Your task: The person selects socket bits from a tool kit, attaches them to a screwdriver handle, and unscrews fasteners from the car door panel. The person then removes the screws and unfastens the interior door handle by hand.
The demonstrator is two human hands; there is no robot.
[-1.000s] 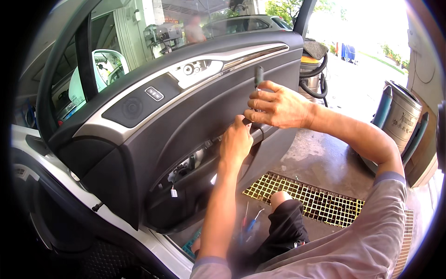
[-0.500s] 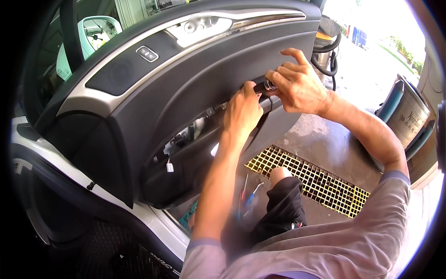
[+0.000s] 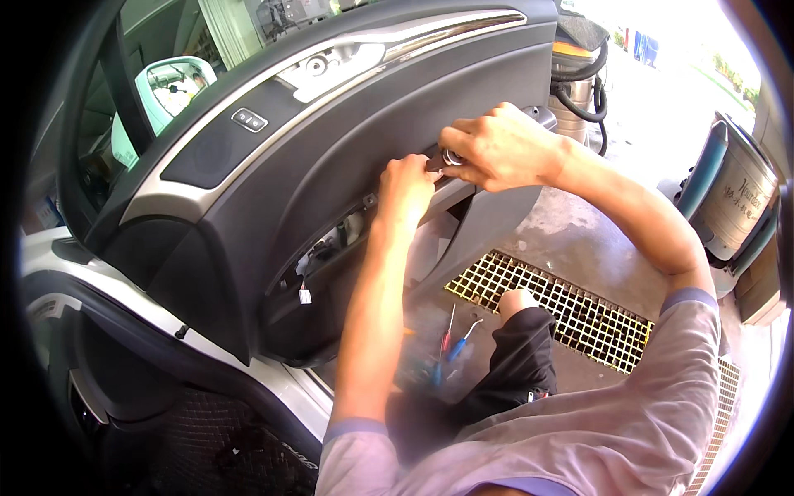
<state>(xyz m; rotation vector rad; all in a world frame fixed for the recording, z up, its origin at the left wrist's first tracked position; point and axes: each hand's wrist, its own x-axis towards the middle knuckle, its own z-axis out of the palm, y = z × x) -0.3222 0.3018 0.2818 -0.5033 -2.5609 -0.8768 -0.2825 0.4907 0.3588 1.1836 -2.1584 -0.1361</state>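
Note:
A dark car door panel [image 3: 488, 95] fills the upper middle of the view, its lower opening exposing wiring. Over the armrest part, my left hand [image 3: 405, 190] has its fingers curled at one end of a small dark piece [image 3: 435, 164]. My right hand [image 3: 513, 153] is closed round the other end, where a silvery round part shows by its fingers. The piece's full shape is hidden by my hands. A white plug connector [image 3: 304, 296] dangles on a wire from the opening, left of my left forearm.
Screwdriver-like tools with a red handle [image 3: 447, 341] and a blue handle [image 3: 456, 347] lie on the floor near my knee. A yellow floor grate [image 3: 562, 310] is beyond. Metal drum-shaped machines [image 3: 744, 194] stand at right. The door mirror [image 3: 174, 87] is at upper left.
Both hands have shifted left along the armrest with the dark piece between them. My right hand's raised finger has curled in. The whole view has moved slightly.

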